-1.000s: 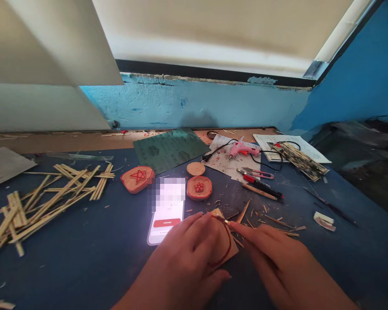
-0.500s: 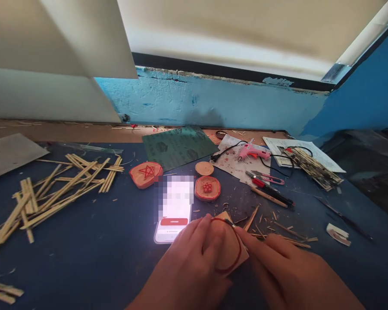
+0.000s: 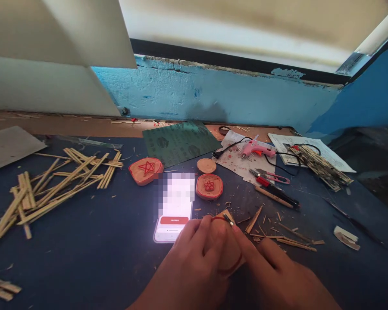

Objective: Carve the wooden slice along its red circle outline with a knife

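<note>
My left hand (image 3: 197, 254) is closed on a small wooden board (image 3: 228, 256) marked with a dark red curved line, pressing it from the left side. In my right hand (image 3: 271, 267) is a slim metal-tipped carving tool (image 3: 228, 219), mostly hidden by the fingers. Its tip touches or hovers at the board's far edge, close to the red line; I cannot tell which. Just beyond lie a red-edged wooden piece with a raised flower (image 3: 209, 186), one with a star (image 3: 146, 171) and a plain wooden disc (image 3: 206, 165). A lit phone (image 3: 173, 215) lies beside my left hand.
Bamboo sticks (image 3: 64, 181) are scattered on the left. At the right are a pink glue gun (image 3: 257, 148) with its cord, a red-and-black knife (image 3: 276, 191), thread snips (image 3: 273, 176), a bundle of sticks (image 3: 323, 168) and wood shavings (image 3: 291, 241). Green sandpaper (image 3: 181, 144) lies behind.
The carving tool's tip has shifted slightly left and away from me along the board's far edge, with my right hand following. My left hand keeps its hold. The view has tilted slightly.
</note>
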A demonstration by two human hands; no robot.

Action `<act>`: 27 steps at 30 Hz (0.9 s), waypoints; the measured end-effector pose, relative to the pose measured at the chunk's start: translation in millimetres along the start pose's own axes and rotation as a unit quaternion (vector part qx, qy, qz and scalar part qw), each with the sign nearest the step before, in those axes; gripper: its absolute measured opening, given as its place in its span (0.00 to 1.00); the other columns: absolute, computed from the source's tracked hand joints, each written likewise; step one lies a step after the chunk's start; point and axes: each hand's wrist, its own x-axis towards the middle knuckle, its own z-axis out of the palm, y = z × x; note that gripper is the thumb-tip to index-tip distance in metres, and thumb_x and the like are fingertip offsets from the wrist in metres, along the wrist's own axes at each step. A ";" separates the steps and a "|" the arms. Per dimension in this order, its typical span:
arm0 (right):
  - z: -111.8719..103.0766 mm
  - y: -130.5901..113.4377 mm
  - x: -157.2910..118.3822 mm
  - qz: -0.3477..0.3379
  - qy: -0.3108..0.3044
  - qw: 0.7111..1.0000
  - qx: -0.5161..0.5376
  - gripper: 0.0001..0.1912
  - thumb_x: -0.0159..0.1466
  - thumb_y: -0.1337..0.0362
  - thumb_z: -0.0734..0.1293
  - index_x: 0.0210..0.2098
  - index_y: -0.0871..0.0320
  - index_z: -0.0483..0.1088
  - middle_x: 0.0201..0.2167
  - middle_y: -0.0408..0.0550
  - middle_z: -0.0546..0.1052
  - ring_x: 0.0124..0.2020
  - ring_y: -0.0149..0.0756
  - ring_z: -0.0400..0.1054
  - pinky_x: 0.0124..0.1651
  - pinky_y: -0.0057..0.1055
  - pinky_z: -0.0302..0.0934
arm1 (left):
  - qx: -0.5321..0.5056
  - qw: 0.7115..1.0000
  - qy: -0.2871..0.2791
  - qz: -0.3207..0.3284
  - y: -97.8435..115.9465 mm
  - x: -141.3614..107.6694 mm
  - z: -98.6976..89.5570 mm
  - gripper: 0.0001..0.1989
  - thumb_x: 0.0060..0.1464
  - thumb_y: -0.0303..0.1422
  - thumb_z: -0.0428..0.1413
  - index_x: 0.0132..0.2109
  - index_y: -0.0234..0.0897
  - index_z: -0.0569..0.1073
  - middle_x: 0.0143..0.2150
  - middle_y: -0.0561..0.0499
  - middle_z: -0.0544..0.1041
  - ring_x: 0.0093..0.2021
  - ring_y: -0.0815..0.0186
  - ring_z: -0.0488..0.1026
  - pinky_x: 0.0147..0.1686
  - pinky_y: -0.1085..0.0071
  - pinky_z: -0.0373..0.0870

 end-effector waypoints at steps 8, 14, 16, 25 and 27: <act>0.4 -3.4 3.8 0.006 0.050 0.998 -0.023 0.39 0.58 0.78 0.60 0.68 0.58 0.73 0.33 0.47 0.80 0.19 0.37 0.78 0.18 0.29 0.71 | -0.013 0.995 -0.087 -0.039 5.5 4.6 -15.6 0.36 0.44 0.19 0.56 0.63 0.35 0.69 0.61 0.39 0.79 0.54 0.48 0.78 0.52 0.51 0.82; 15.0 -12.8 7.9 0.043 0.062 0.997 -0.022 0.37 0.63 0.77 0.62 0.70 0.57 0.71 0.34 0.49 0.81 0.23 0.38 0.79 0.21 0.27 0.69 | 0.021 0.993 -0.111 -0.024 8.4 9.6 -18.4 0.35 0.46 0.19 0.56 0.64 0.31 0.71 0.62 0.36 0.79 0.56 0.46 0.78 0.54 0.51 0.81; 20.1 -14.8 12.8 0.083 0.077 0.994 0.003 0.36 0.65 0.76 0.62 0.70 0.56 0.71 0.35 0.50 0.82 0.24 0.38 0.80 0.25 0.27 0.73 | -0.001 0.993 -0.113 -0.033 8.4 8.9 -15.9 0.37 0.44 0.19 0.56 0.65 0.30 0.70 0.63 0.35 0.79 0.57 0.45 0.78 0.55 0.49 0.81; -19.3 -6.9 5.8 0.069 0.075 0.991 0.086 0.30 0.67 0.73 0.61 0.63 0.45 0.78 0.36 0.47 0.85 0.30 0.39 0.82 0.37 0.31 0.80 | -0.052 0.994 -0.078 -0.053 7.3 -0.2 -6.5 0.34 0.47 0.20 0.56 0.64 0.37 0.67 0.59 0.41 0.79 0.55 0.48 0.77 0.55 0.48 0.80; -21.8 -5.6 5.7 0.067 0.067 0.993 0.077 0.30 0.67 0.72 0.61 0.63 0.44 0.78 0.33 0.46 0.84 0.26 0.38 0.80 0.34 0.31 0.79 | -0.059 0.995 -0.052 -0.054 6.1 -3.9 0.5 0.35 0.46 0.20 0.56 0.63 0.37 0.67 0.58 0.41 0.79 0.54 0.47 0.76 0.53 0.48 0.80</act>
